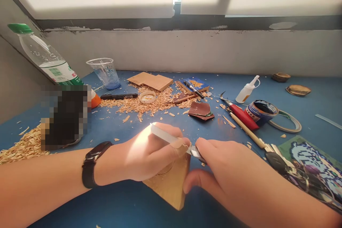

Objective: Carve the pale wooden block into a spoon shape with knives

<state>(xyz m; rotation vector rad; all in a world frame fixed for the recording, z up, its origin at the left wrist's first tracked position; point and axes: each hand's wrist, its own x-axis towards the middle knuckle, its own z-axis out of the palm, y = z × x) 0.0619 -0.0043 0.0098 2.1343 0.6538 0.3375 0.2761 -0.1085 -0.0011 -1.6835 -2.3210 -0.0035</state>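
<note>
My left hand (149,155), with a black watch on its wrist and tape around the thumb, is closed around the whitish handle of a small knife (161,133). It rests on a light wooden block (171,183) that lies on the blue table (128,206). My right hand (224,167) is curled, and its fingertips pinch the metal blade end (197,153) of the same knife just above the block's upper corner.
Wood shavings (144,102) cover the table's middle and the left edge. Behind them are a plastic bottle (48,60), a clear cup (105,73), flat wood pieces (151,80), sandpaper (200,110), a glue bottle (247,92), a red-handled knife (242,115), a blue tin (260,112) and a printed mat (310,164).
</note>
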